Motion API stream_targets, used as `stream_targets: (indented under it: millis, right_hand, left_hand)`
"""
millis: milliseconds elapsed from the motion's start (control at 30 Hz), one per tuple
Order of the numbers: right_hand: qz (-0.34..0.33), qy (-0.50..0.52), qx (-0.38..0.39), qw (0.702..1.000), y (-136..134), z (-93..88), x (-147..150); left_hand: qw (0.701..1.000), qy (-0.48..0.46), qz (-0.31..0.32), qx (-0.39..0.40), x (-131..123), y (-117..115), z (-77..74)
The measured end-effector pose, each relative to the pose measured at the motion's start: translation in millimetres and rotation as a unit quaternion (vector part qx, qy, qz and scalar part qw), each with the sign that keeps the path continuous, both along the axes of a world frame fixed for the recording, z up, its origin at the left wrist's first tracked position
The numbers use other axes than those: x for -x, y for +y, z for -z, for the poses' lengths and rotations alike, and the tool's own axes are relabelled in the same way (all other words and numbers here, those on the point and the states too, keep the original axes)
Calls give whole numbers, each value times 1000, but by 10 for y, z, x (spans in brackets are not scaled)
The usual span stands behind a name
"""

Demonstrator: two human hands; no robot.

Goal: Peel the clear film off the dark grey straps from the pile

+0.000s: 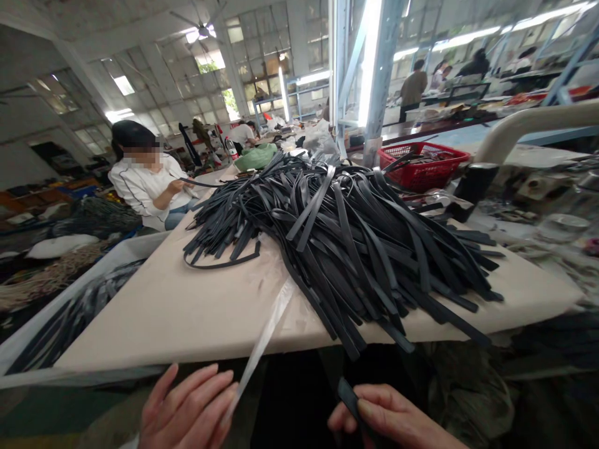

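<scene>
My right hand (381,411), low in the view, pinches a black strap (349,396) near its end; the rest of that strap runs down out of sight. To its left is my left hand (189,405), its back towards me and fingers fairly straight. A thin whitish translucent strip (267,330) runs taut from the table into the fingers of that hand; the exact grip is partly hidden. Beyond both hands, a large heap of flat black straps (355,231) lies on the table, several ends reaching over the front edge.
The beige tabletop (187,318) has its edge just beyond my hands. A white-walled bin (79,299) with dark straps stands left. Across the table sits a person (152,181) holding a strap. A red basket (423,165) and a curved pipe (524,128) are at right.
</scene>
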State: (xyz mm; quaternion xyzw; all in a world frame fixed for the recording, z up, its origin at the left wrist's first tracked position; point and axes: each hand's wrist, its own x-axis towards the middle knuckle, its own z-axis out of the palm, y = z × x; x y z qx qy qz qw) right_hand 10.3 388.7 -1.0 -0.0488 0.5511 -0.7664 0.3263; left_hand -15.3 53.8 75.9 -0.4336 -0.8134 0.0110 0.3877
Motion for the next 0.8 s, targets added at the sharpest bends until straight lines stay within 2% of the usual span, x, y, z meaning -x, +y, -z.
stream_targets:
  millis: [67,167,267,367,433,467,500,533,567,633,667,700,733,800]
  right_hand:
    - [-48,-9,38,998,-175,-150,85]
    - [-78,-5,58,995,-468,-218,221]
    - [-51,22,22,998,-687,-166,350]
    - [-8,49,-14,999,-772,-85,453]
    - [15,60,-38,997,-763,-40,496]
    - [23,65,-52,996,-745,-23,509]
    - [29,70,-63,995,-721,-10,516]
    - [35,75,-73,994,-693,-3,519]
    - [38,81,-80,993,-665,0,518]
    - [40,93,-90,991,-615,-3,512]
    - [41,99,-95,990,-596,-6,508]
    - [42,105,-99,989,-581,-8,505]
    - [43,110,-102,988,-570,-8,501]
    - [47,118,-106,986,-556,-4,491]
  left_hand:
    - [1000,-21,7,-13,-170,-9,147]
    - [996,-66,-17,-53,-327,67,388]
    - [996,-67,8,-56,-362,165,579]
    - [994,-89,32,-62,-347,237,740]
    - [984,-145,53,-90,-352,265,856]
    - [970,-204,54,-121,-361,276,914]
    - [942,-285,47,-170,-372,288,967]
    - [893,-381,33,-236,-382,305,1012]
    - [820,-484,20,-306,-389,331,1045]
    - [638,-656,3,-403,-383,418,1072]
    - [563,-714,2,-416,-370,478,1066]
    - [510,-756,-5,-410,-351,546,1050]
    - [479,-786,-23,-390,-328,617,1024]
    - [466,-813,-73,-340,-277,744,944]
